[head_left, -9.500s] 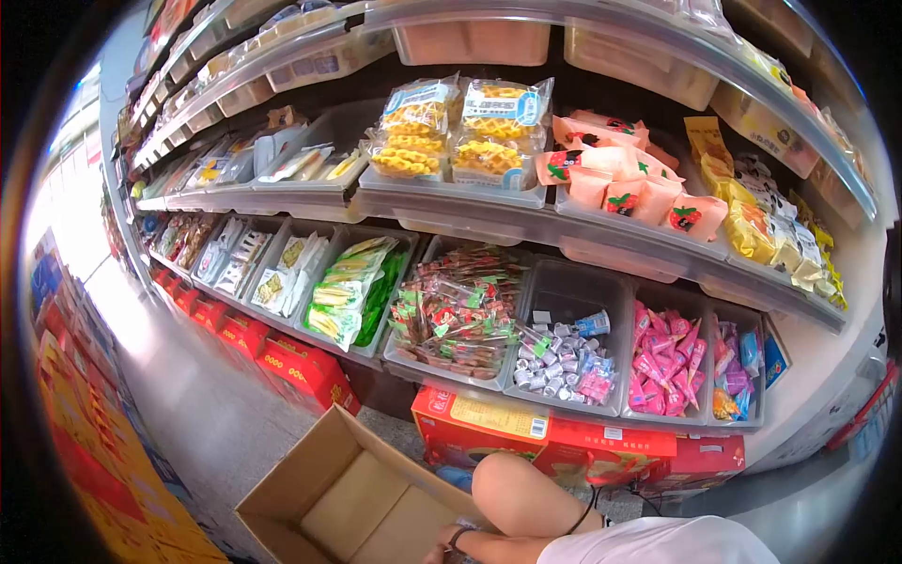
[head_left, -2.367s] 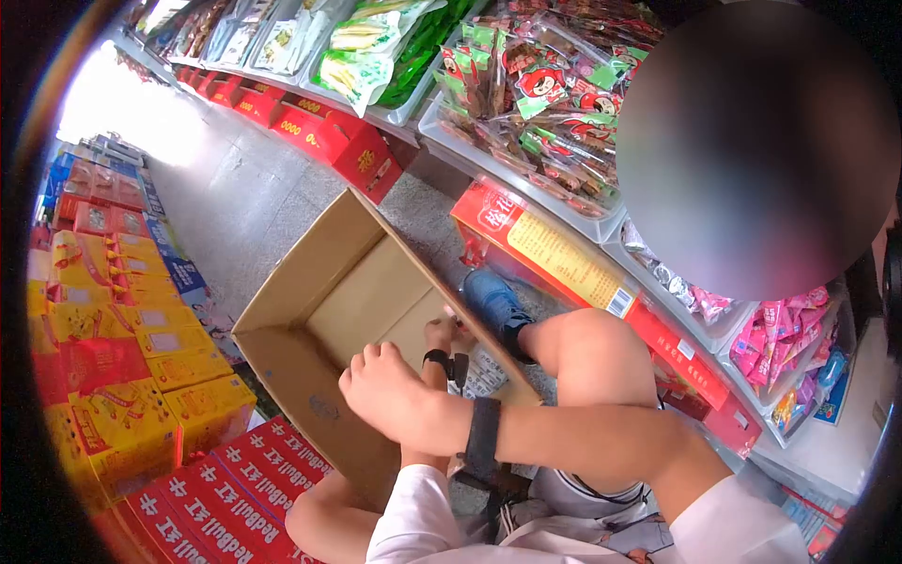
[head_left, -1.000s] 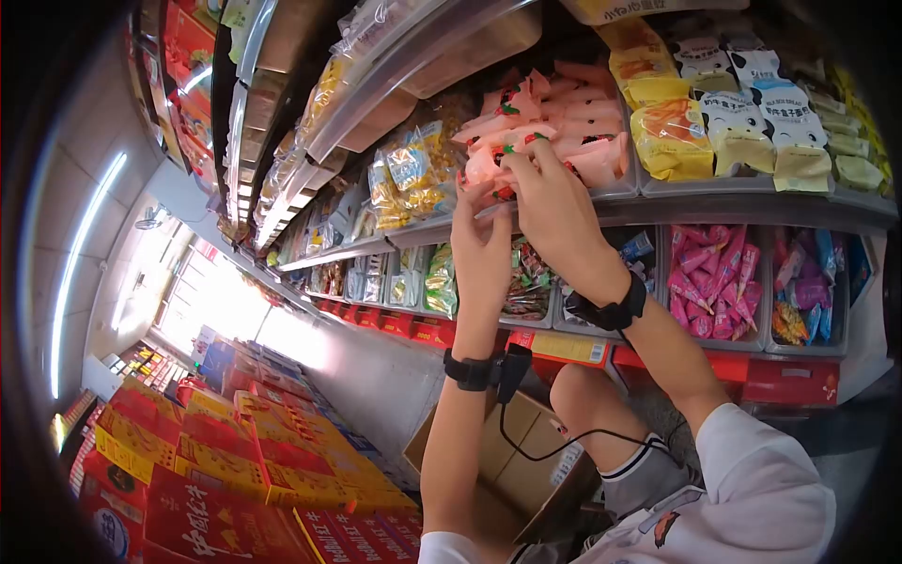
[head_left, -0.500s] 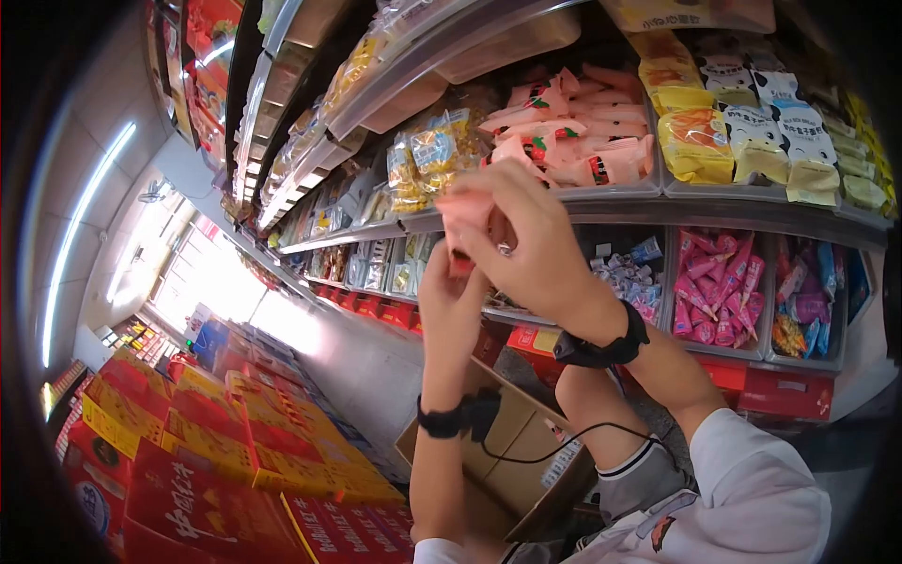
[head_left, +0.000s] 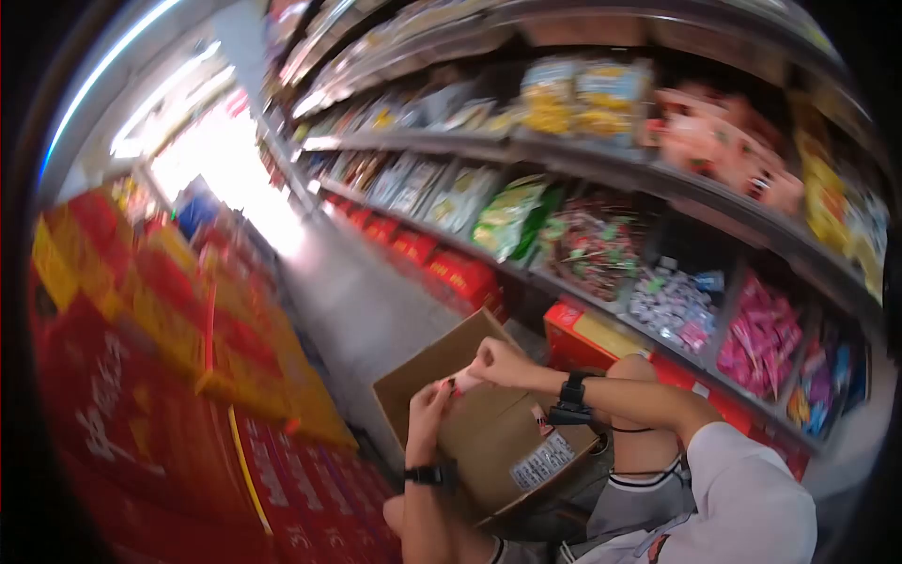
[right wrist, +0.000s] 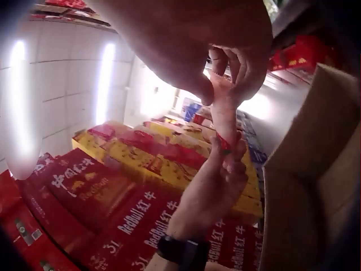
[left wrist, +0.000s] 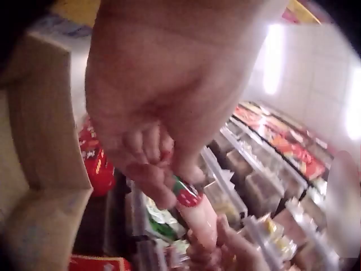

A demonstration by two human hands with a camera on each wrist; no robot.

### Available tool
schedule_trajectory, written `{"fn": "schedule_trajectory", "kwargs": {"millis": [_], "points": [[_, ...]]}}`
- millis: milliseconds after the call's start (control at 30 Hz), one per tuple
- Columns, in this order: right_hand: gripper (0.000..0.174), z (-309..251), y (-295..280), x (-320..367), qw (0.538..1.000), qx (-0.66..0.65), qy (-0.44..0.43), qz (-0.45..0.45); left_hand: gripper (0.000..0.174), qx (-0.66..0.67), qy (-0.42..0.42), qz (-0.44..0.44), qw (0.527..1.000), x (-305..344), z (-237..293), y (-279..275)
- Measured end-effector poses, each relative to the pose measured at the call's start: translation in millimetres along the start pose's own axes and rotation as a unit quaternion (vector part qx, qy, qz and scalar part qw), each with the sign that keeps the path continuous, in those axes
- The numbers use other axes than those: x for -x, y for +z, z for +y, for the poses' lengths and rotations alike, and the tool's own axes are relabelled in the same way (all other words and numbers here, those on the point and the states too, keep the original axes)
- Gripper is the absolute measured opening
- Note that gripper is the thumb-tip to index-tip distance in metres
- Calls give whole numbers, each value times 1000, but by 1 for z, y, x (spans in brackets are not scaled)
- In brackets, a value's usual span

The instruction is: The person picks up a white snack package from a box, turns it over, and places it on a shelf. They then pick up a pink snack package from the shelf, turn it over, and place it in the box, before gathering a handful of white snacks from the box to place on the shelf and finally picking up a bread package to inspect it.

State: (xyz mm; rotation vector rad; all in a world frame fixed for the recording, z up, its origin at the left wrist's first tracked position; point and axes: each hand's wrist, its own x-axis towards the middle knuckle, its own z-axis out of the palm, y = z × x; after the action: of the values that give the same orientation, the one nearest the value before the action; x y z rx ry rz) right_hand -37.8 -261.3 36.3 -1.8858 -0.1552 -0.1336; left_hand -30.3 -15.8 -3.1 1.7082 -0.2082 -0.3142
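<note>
Both hands hold one small pink snack packet [head_left: 464, 379] with a red strawberry print, stretched level between them over a cardboard box [head_left: 442, 362]. My left hand [head_left: 427, 414] pinches the printed end. The right hand [head_left: 503, 365] grips the other, plain end with curled fingers. In the left wrist view the packet [left wrist: 200, 217] runs from the left fingertips down to the right ones. The right wrist view shows the packet [right wrist: 224, 113] upright between the two hands, seemingly uncrushed. Inside the box lie a small pink-and-dark piece [head_left: 542, 420] and a white printed sheet [head_left: 543, 461].
Shelves of snack trays line the right, including pink packets [head_left: 723, 141] on the upper shelf and pink cones [head_left: 759, 338] below. Red boxes [head_left: 460, 277] stand beneath them. Stacked red and yellow drink cartons [head_left: 272, 395] fill the left. A grey aisle floor [head_left: 362, 282] runs between.
A second ago both hands were among the pink packets on the shelf. One packet was taken out, and the hands have come down with it over the box while the view turned.
</note>
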Motion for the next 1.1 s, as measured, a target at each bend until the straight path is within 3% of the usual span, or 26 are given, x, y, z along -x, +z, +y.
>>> {"fn": "schedule_trajectory", "kwargs": {"millis": [33,100,167,300,433,600,700,733,867,967,1000,1100], "points": [[29,15,16,-7,1000,-4,-7,-1,29,-16,60,30,998,-8,-3,-1],[23,37,32,-27,994,-89,68,-19,27,40,79,50,995,-20,-2,-14],[21,42,33,-38,981,-176,45,-73,25,35,67,50,996,-32,-10,-26],[17,47,51,-49,973,-208,93,-24,31,138,42,81,986,-38,-9,-17],[27,37,60,-64,962,-215,155,-57,38,187,2,105,977,-48,-13,-22],[31,57,76,-70,966,-194,151,-82,48,143,-29,149,978,-45,-15,-26],[27,63,69,-65,945,-241,189,-115,43,149,-32,153,976,-48,-22,-24],[25,59,67,-61,936,-256,214,-114,43,168,-59,121,977,-49,-21,-29],[25,55,60,-55,921,-284,242,-110,38,185,-149,137,962,-57,14,-24],[26,58,52,-54,924,-280,243,-96,38,226,-151,133,953,-55,8,-18],[25,59,49,-53,924,-279,246,-91,41,173,-57,123,975,-51,-23,-16],[26,61,39,-46,913,-300,257,-106,40,197,-121,118,966,-38,-18,-7]]}}
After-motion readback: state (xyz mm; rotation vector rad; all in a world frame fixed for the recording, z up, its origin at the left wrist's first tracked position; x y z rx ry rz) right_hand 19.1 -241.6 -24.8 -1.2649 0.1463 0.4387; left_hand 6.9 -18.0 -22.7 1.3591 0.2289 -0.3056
